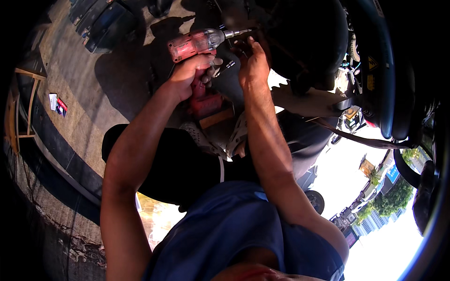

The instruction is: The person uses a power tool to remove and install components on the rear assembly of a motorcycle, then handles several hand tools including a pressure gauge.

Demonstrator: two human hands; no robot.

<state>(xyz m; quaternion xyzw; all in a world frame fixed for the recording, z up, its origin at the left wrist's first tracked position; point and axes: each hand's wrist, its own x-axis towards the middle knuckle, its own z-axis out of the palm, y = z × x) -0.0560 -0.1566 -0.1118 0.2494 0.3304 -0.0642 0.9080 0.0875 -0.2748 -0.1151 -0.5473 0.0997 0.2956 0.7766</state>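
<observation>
My left hand [190, 75] is wrapped round the handle of a red, worn power driver [193, 45] with a grey metal nose. Its long bit [238, 33] points right, toward a large dark rounded part [304, 35] deep in shadow. My right hand [253, 65] is raised beside the bit's tip, fingers slightly bent and apart; nothing shows clearly in them. Whether those fingertips touch the bit or the dark part, I cannot tell. A small shiny metal piece [228, 66] shows near my left fingers. The driver's red base [206, 106] hangs below that hand.
A dark case [105, 25] stands at the far left. Small printed packets [58, 104] lie on the concrete floor [79, 79], near a wooden frame [29, 105]. Along the right runs a curved blue vehicle panel [386, 70]. My shoes [236, 136] are close below the driver.
</observation>
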